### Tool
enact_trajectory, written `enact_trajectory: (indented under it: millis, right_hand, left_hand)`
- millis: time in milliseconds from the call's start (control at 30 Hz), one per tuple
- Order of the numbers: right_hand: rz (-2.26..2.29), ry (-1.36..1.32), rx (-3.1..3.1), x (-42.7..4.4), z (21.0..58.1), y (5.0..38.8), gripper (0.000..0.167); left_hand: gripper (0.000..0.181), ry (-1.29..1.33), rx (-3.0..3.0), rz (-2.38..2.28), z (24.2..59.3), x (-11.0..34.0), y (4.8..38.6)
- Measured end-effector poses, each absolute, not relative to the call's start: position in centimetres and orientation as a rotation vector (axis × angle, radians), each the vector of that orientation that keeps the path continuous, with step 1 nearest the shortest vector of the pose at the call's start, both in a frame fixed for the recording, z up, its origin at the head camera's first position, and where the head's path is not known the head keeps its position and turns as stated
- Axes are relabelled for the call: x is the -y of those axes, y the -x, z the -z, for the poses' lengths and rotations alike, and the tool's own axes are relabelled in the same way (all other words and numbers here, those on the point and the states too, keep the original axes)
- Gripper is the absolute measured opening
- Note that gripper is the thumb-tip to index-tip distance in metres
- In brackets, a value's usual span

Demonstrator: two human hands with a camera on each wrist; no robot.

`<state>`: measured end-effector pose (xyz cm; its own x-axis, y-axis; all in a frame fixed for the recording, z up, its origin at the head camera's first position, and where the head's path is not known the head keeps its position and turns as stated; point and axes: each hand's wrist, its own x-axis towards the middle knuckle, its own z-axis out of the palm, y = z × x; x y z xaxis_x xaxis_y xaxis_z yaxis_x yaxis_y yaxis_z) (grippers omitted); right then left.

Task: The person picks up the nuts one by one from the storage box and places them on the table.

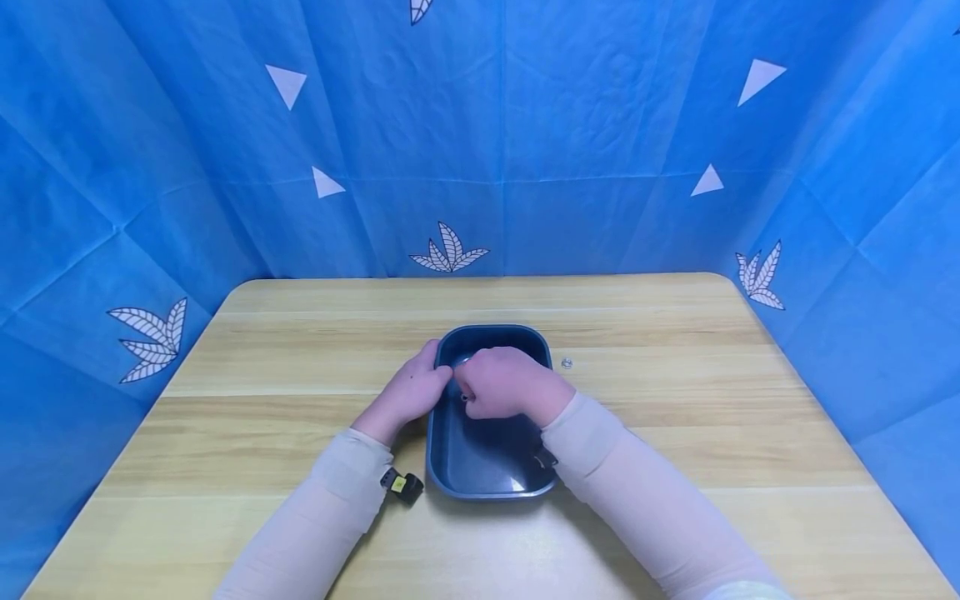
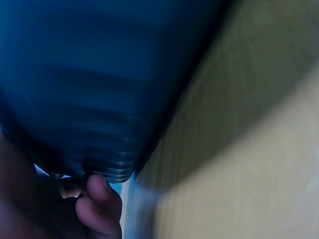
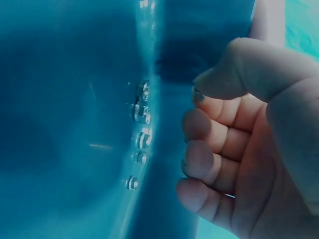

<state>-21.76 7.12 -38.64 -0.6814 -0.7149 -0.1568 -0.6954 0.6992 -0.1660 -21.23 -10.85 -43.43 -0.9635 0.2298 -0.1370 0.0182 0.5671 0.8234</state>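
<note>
A dark blue rectangular bin [image 1: 491, 467] stands on the table. My left hand [image 1: 414, 385] grips its left wall, thumb at the rim; the left wrist view shows curled fingers [image 2: 102, 204] at the far end of the bin's outer side [image 2: 99, 74]. Inside the bin's upper part is my right hand [image 1: 504, 383], fingers bent. Seen from the right wrist, the right hand [image 3: 244, 124] pinches a small shiny metal piece [image 3: 198, 95] between thumb and index finger. Several small metal nuts [image 3: 143, 113] lie in a row along the bin's inside bottom edge.
One small metal nut [image 1: 567, 363] lies on the wooden table [image 1: 675, 375], just right of the bin. Blue patterned cloth [image 1: 570, 125] hangs behind the table and at both sides.
</note>
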Motion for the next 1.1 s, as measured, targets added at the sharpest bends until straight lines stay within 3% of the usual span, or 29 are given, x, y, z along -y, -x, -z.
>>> enact_trajectory:
  millis: [1100]
  right_hand:
    - [0.384,1.003,-2.864,-10.4,33.5,21.0,0.008]
  left_hand:
    - [0.046,-0.174,-2.553,-1.356,43.2,10.8,21.1]
